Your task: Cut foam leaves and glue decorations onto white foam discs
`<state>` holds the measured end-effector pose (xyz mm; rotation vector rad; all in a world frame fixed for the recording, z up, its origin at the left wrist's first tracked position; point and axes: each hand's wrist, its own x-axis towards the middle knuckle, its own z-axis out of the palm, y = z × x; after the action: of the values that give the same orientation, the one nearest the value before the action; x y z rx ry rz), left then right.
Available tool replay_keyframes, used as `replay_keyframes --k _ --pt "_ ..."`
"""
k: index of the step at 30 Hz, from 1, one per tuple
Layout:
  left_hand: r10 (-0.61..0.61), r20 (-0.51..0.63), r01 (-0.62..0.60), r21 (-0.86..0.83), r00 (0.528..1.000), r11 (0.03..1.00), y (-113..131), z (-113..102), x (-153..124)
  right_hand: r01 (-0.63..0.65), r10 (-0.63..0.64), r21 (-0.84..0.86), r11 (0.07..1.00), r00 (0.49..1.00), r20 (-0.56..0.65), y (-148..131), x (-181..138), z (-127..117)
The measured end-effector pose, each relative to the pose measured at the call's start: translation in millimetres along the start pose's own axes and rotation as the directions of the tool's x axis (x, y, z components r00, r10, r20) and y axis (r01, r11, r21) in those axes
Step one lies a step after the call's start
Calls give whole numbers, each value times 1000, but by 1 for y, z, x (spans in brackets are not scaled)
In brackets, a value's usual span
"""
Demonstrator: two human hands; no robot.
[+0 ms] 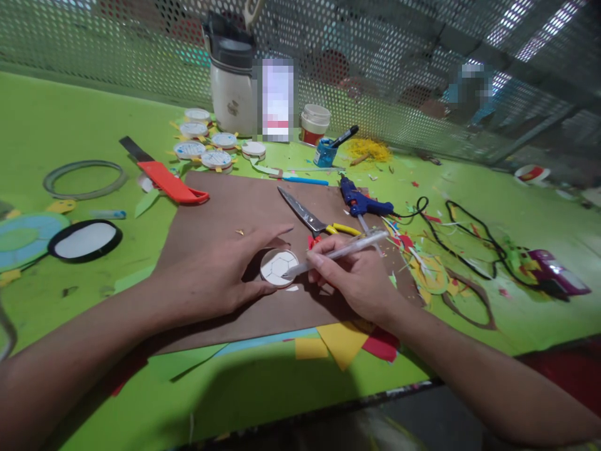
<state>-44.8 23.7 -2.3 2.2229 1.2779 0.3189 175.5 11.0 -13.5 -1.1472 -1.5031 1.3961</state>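
A small white disc (pixel 278 265) with drawn pentagon lines lies on a brown sheet (pixel 244 207). My left hand (pixel 225 269) rests on the sheet with thumb and fingers around the disc's left edge, steadying it. My right hand (pixel 354 275) is closed in a writing grip on a clear pen (pixel 342 252) whose tip touches the disc's right side.
Scissors (pixel 310 219) and a blue glue gun (pixel 361 202) with a black cord lie just beyond my hands. An orange utility knife (pixel 169 181), several white discs (pixel 206 147), jars, a blue ink pot (pixel 325 152) and coloured paper scraps cover the green table (pixel 56 119). A mesh screen stands behind.
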Motion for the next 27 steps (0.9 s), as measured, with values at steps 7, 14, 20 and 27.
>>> replay_keyframes --k 7,14,20,27 --pt "-2 -5 2 15 1000 1000 -1 1 0 15 -15 -33 999 1000 3 0 0 0" --pt "1 -3 0 43 1000 999 1 -1 0 24 -25 -49 999 1000 -9 0 0 1" --pt "-3 -4 4 30 1000 1000 2 -1 0 23 -23 -60 998 1000 2 -1 0 1" --pt "4 10 -4 51 1000 999 1 0 2 38 -37 -73 997 999 15 -1 0 1"
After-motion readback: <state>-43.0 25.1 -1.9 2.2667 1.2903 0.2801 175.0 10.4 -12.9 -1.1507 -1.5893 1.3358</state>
